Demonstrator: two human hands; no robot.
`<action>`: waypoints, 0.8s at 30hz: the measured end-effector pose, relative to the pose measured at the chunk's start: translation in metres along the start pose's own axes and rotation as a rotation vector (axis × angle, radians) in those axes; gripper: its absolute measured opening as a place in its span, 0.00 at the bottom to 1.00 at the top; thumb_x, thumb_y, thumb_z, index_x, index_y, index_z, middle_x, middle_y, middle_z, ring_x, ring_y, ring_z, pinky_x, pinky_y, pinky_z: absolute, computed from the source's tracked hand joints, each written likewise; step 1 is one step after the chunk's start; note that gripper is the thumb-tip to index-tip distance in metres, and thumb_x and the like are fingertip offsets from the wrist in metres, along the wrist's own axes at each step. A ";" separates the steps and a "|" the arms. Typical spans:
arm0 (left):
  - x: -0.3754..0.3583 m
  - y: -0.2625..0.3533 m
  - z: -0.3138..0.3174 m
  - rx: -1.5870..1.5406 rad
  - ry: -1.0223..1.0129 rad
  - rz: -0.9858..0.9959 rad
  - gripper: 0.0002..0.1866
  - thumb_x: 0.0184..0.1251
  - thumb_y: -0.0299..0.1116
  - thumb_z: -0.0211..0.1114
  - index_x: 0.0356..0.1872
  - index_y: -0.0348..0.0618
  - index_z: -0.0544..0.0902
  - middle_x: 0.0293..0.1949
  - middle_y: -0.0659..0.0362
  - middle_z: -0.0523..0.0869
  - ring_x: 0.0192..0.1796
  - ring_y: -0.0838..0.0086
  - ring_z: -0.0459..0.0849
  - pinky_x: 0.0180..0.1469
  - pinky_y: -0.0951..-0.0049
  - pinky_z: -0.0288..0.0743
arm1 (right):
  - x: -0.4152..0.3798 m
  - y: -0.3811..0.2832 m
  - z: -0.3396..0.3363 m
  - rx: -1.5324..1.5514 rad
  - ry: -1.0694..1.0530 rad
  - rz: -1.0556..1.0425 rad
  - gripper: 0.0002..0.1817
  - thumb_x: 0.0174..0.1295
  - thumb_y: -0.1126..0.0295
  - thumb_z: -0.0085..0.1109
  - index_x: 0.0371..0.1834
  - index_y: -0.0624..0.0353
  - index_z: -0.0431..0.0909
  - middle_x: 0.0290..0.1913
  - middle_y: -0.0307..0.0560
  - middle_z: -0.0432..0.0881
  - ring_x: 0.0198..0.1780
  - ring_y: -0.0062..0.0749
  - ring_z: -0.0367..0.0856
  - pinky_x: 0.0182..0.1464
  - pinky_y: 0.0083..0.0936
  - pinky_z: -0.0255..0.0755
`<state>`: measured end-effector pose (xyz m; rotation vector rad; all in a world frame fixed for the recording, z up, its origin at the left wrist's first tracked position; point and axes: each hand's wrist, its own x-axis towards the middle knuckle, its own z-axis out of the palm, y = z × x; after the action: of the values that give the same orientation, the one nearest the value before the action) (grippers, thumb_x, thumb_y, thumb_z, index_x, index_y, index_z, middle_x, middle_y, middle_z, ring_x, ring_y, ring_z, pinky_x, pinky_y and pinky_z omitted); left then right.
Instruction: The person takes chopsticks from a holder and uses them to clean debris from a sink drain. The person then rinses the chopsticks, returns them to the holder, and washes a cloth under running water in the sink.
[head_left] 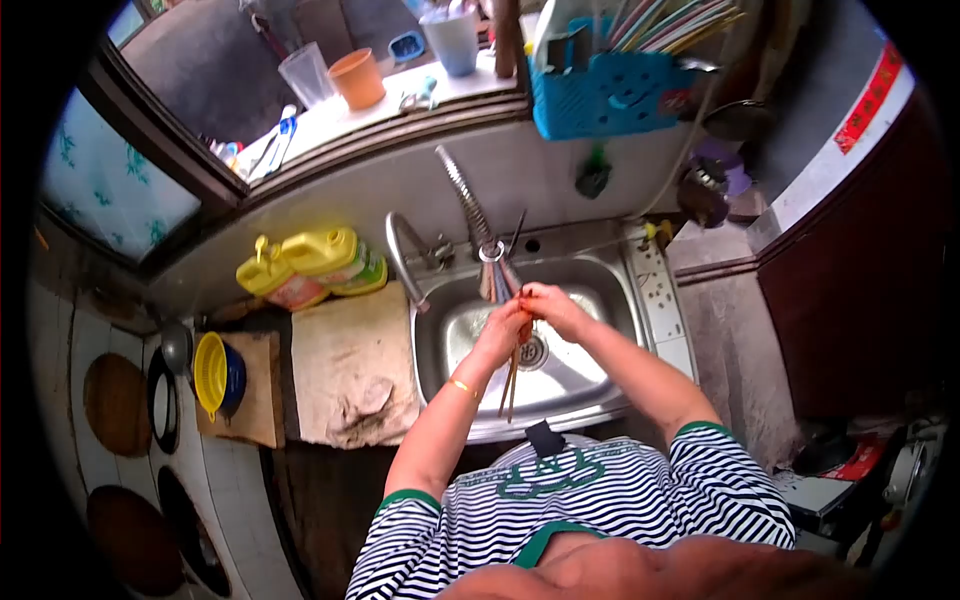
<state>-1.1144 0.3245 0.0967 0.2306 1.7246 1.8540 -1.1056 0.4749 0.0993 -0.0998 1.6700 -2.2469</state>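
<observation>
We hold a bundle of chopsticks [512, 372] upright over the sink [590, 375], their tips hanging near the drain, just under the faucet [490, 250]. Our left hand [505, 325] and right hand [550, 305] are both closed around the upper ends, pressed together. Left of the sink lies a worn cutting board [350, 370], with yellow bottles [310, 265] behind it.
</observation>
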 end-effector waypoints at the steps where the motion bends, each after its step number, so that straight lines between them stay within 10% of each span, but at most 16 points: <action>1: -0.001 0.010 0.004 0.043 -0.027 -0.010 0.09 0.65 0.31 0.49 0.32 0.39 0.77 0.23 0.65 0.73 0.25 0.82 0.69 0.27 0.81 0.62 | -0.007 -0.010 0.005 0.005 0.036 -0.057 0.11 0.63 0.67 0.52 0.44 0.61 0.76 0.38 0.38 0.78 0.39 0.19 0.74 0.42 0.20 0.69; 6: -0.010 0.028 0.026 0.161 -0.162 0.117 0.16 0.68 0.43 0.48 0.31 0.41 0.76 0.19 0.65 0.71 0.21 0.80 0.68 0.25 0.79 0.62 | -0.031 -0.044 0.001 -0.204 0.116 -0.138 0.08 0.66 0.69 0.49 0.37 0.60 0.75 0.44 0.39 0.72 0.31 0.17 0.71 0.27 0.14 0.65; 10: -0.017 0.004 0.031 0.279 -0.232 0.186 0.11 0.69 0.38 0.49 0.37 0.40 0.72 0.27 0.61 0.75 0.27 0.78 0.74 0.31 0.77 0.70 | -0.052 -0.095 0.000 -0.198 0.194 -0.277 0.06 0.67 0.69 0.48 0.36 0.59 0.73 0.27 0.35 0.73 0.28 0.16 0.72 0.28 0.15 0.70; 15: -0.030 -0.022 0.017 0.719 -0.178 0.255 0.12 0.68 0.36 0.51 0.37 0.36 0.75 0.33 0.50 0.80 0.32 0.59 0.79 0.38 0.64 0.73 | -0.095 -0.198 -0.003 -0.372 0.296 -0.438 0.05 0.67 0.71 0.48 0.38 0.60 0.73 0.31 0.38 0.75 0.30 0.19 0.76 0.30 0.16 0.74; 24: -0.076 -0.061 -0.029 0.876 -0.148 0.106 0.14 0.63 0.37 0.55 0.34 0.35 0.80 0.27 0.47 0.83 0.32 0.57 0.81 0.38 0.62 0.74 | -0.198 -0.426 -0.025 -0.524 0.654 -1.279 0.12 0.66 0.69 0.50 0.50 0.60 0.75 0.41 0.46 0.79 0.40 0.29 0.81 0.37 0.23 0.80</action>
<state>-1.0492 0.2591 0.0538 0.7823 2.3369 0.9929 -1.0218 0.6661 0.5207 -0.8489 3.1705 -2.6685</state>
